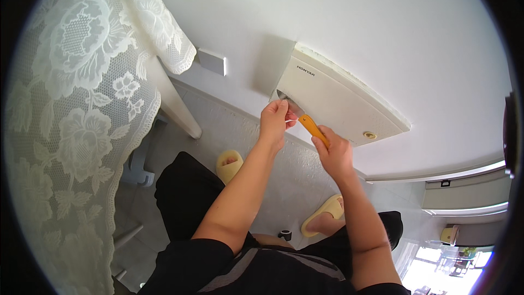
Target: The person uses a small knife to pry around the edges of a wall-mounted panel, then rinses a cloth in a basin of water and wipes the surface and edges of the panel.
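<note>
My right hand [335, 151] grips the orange handle [312, 128] of a putty knife or similar flat-bladed tool. Its metal blade [294, 107] points up and left, in front of the lower left corner of a cream Honyar wall box [327, 94]. My left hand [275, 119] is at the blade with thumb and fingers bent together. Whether it pinches the blade or something small is hidden by the fingers. A dark, shiny patch [281, 93] shows at the box corner just above my left thumb. The box has a round yellowish lock [370, 135] at its lower right.
A white lace tablecloth [86, 102] hangs at the left over a pale table leg [180, 102]. A white wall plate [212, 61] sits left of the box. Whitish crumbs lie on the grey tiled floor [282, 168]. A black roll [285, 235] is between my slippered feet.
</note>
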Available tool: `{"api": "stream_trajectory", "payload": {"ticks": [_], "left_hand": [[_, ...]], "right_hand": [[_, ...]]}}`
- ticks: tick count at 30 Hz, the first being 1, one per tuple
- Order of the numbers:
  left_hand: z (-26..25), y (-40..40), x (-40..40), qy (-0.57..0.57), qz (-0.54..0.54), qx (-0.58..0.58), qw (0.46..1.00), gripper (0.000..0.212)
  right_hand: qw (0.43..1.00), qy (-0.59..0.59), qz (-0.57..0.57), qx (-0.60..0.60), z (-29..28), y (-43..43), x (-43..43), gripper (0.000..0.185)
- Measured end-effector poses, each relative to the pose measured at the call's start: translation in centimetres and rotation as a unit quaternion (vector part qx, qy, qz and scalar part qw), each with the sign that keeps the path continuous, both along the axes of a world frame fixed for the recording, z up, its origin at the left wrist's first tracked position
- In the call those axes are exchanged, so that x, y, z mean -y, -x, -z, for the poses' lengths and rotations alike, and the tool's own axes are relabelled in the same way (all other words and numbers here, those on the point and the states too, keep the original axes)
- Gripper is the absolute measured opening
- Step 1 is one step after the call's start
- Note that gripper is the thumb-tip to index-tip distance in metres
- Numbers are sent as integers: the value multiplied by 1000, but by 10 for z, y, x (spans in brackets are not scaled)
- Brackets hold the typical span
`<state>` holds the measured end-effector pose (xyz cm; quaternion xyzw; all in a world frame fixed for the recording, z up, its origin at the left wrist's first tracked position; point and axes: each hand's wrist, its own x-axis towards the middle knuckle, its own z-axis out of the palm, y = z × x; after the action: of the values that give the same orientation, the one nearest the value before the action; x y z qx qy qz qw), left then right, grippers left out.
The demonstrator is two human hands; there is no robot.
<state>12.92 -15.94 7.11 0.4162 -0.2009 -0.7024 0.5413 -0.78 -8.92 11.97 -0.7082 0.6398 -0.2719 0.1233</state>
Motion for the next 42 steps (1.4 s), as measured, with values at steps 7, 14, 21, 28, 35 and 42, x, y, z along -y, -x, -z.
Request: {"api": "stream_trajectory", "payload": {"ticks": [7,14,21,28,35,42], "left_hand": [[35,17,18,-72,-17,-102,992,22],[12,24,33,23,-84,-104,991,24],[3,24,32,21,-66,-82,994,25],[-3,23,34,12,-80,-65,995,26],[-16,24,33,34,-89,-50,994,27],[21,32,29,-11,-94,-71,993,24]], "right_hand": [[993,-27,-4,-113,10,4,23,24],[982,126,-37,-133,2,14,40,20],[989,109,-30,-91,6,15,38,22],[992,99,-53,-55,5,21,47,20],[998,61,-27,19,-6,21,46,20],[999,-9,-26,-23,14,26,45,20]]}}
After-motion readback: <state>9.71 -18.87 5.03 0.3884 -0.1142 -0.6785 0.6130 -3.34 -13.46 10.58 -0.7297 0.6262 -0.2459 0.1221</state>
